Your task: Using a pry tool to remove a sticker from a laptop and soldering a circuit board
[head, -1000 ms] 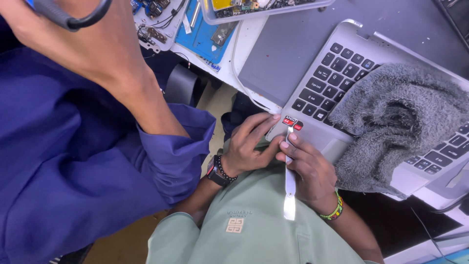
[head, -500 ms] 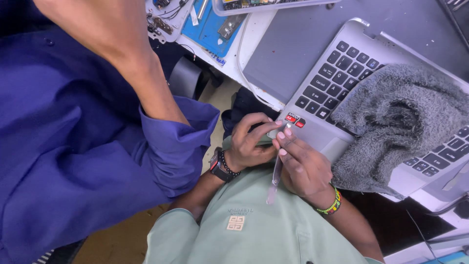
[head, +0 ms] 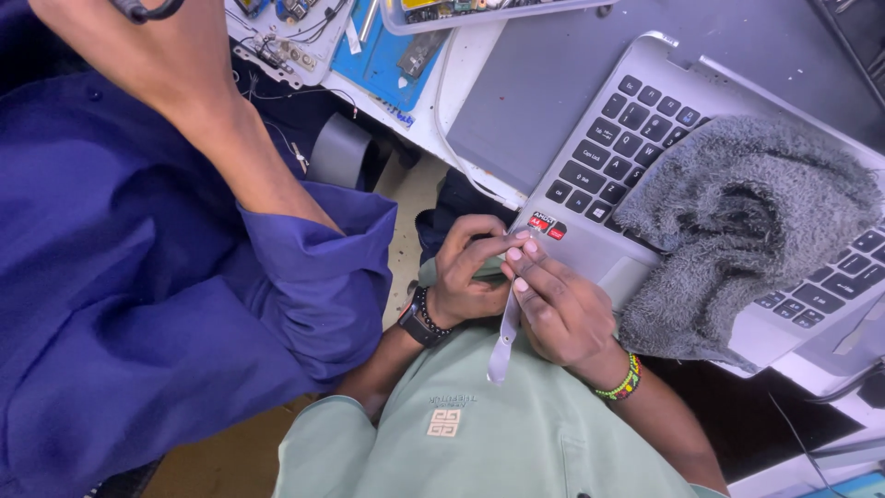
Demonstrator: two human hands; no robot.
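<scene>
Both hands peel strip beside red stickers.

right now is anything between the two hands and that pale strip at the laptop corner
Nothing visible. The left hand and right hand meet at the laptop's front corner, fingertips on the pale strip, which hangs down between them. The grey cloth lies off to the side.

Bright, even overhead light, soft shadows, sharp focus, slight wide-angle edge distortion.

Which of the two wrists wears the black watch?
The left hand has the black watch on its wrist; the right hand wears a green and yellow beaded bracelet instead.
</scene>
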